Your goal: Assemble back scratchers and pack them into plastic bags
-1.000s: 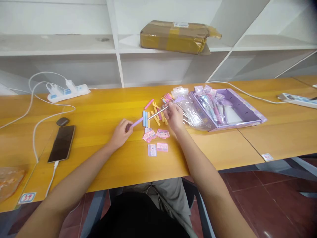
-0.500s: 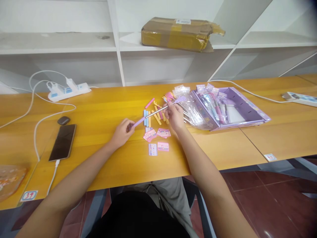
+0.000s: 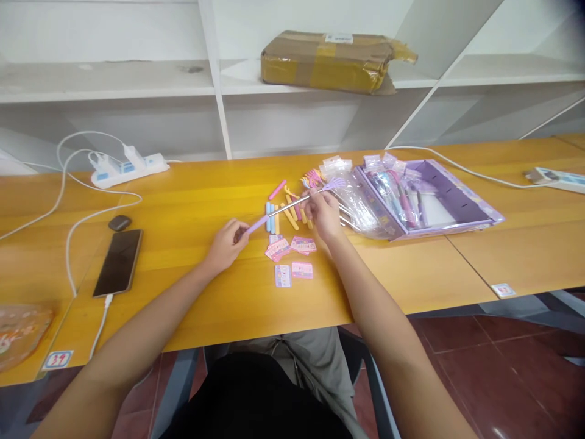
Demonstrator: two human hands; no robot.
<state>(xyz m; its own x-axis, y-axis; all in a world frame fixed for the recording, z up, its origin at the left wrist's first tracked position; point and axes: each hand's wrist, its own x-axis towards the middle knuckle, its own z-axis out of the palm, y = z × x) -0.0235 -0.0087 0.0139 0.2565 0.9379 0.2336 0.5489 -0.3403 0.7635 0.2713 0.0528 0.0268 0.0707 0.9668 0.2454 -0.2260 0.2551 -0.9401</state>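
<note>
A back scratcher [image 3: 289, 207] with a purple handle, a metal rod and a purple hand-shaped head is held slantwise over the table. My left hand [image 3: 227, 244] is closed round its purple handle. Near the head, my right hand [image 3: 322, 211] grips the metal rod. Below lie loose handle sleeves: blue ones [image 3: 270, 217], yellow ones [image 3: 289, 217] and a pink one [image 3: 277, 189]. Several small printed cards [image 3: 280, 249] are spread closer to me. Pink and orange scratcher heads [image 3: 313, 177] and metal rods are partly hidden behind my right hand.
To the right, a purple open box [image 3: 461, 204] holds bagged items, with clear plastic bags [image 3: 365, 207] beside it. On the left are a phone [image 3: 119, 262] on a cable, a dark earbud case [image 3: 119, 222] and a power strip [image 3: 130, 171]. A taped carton [image 3: 326, 61] sits on the shelf.
Both hands keep the same hold on the back scratcher, almost unmoved. The whole view has shifted very slightly.
</note>
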